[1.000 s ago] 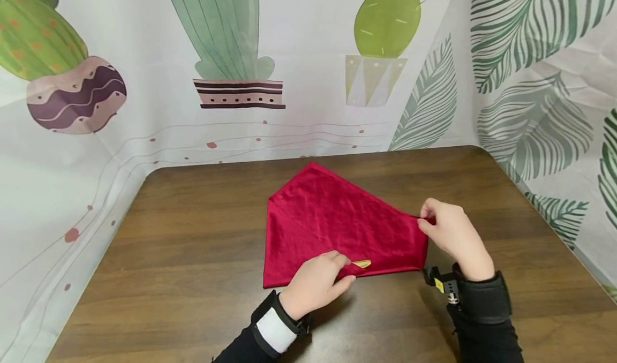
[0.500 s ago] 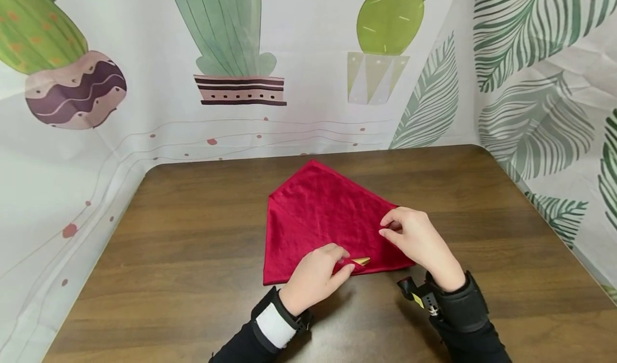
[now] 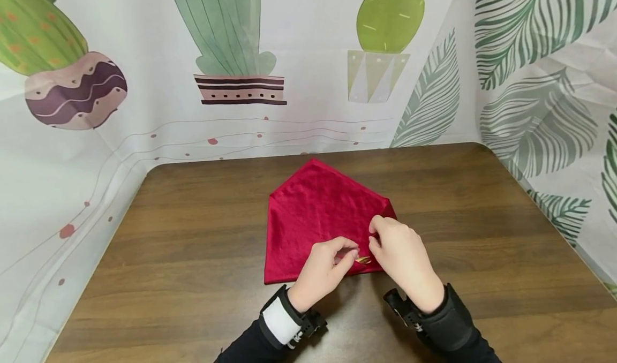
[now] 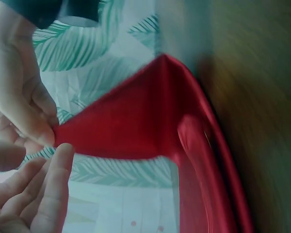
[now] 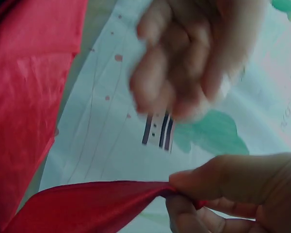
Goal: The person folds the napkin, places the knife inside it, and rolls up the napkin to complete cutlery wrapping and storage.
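A red satiny cloth [image 3: 318,208], folded to a peak at the back, lies on the table. My right hand [image 3: 405,256] pinches one corner of it between thumb and fingers; in the right wrist view the raised flap [image 5: 97,201] stretches from that pinch. Close by, my left hand [image 3: 318,269] hovers over the cloth's front edge, its fingers [image 4: 53,189] loosely bent beside the pinched corner and holding nothing. A small gold-coloured piece [image 3: 363,259] peeks out of the cloth between both hands; the rest of it is hidden.
The brown wooden table [image 3: 202,234] reaches back to a white hanging sheet [image 3: 313,47] printed with cacti and leaves. Black straps with small cameras sit on both wrists.
My right hand has moved left with the cloth's right corner, folding that side inward over the cloth. My left hand has lifted off the cloth near the gold piece and shifted slightly right.
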`<move>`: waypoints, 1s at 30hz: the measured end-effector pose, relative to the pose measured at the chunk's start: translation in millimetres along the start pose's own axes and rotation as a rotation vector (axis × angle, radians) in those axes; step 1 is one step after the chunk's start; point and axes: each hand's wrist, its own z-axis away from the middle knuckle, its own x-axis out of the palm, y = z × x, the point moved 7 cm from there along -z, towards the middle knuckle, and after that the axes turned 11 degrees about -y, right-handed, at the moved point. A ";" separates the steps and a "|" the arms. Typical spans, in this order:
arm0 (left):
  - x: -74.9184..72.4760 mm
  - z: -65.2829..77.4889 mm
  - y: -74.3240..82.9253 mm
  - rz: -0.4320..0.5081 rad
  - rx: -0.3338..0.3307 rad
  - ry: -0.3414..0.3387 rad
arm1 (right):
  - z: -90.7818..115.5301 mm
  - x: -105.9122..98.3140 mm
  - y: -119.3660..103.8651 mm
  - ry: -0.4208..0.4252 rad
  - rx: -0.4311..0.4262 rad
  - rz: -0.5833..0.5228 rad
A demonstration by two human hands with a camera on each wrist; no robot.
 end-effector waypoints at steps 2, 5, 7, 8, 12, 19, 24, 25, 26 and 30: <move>0.9 -1.3 0.0 0.070 -0.003 0.002 | 1.1 2.5 -6.8 0.024 -0.026 0.030; -1.3 -1.0 5.6 0.137 -0.003 0.010 | 2.8 6.5 -15.9 0.057 -0.071 0.050; -5.1 -0.1 13.2 0.166 -0.005 0.017 | 3.8 8.5 -19.9 0.074 -0.093 0.048; -7.6 0.7 17.8 0.175 -0.008 0.021 | 4.3 9.3 -21.2 0.076 -0.101 0.043; -14.4 2.9 30.2 0.163 -0.022 0.038 | 4.6 11.2 -24.3 0.058 -0.125 0.008; -19.1 3.6 26.6 0.129 -0.064 0.097 | 3.7 17.1 -29.2 -0.038 -0.160 -0.074; -24.0 4.9 25.7 0.112 -0.057 0.149 | 4.2 17.6 -31.2 -0.075 -0.230 -0.149; -25.0 5.5 26.0 0.103 -0.053 0.157 | 3.9 18.1 -30.7 -0.094 -0.248 -0.171; -25.6 6.0 26.0 0.097 -0.050 0.161 | 3.3 18.6 -29.5 -0.110 -0.265 -0.192; -24.6 7.4 23.8 0.114 -0.055 0.135 | -4.4 21.8 -15.7 -0.187 -0.311 -0.261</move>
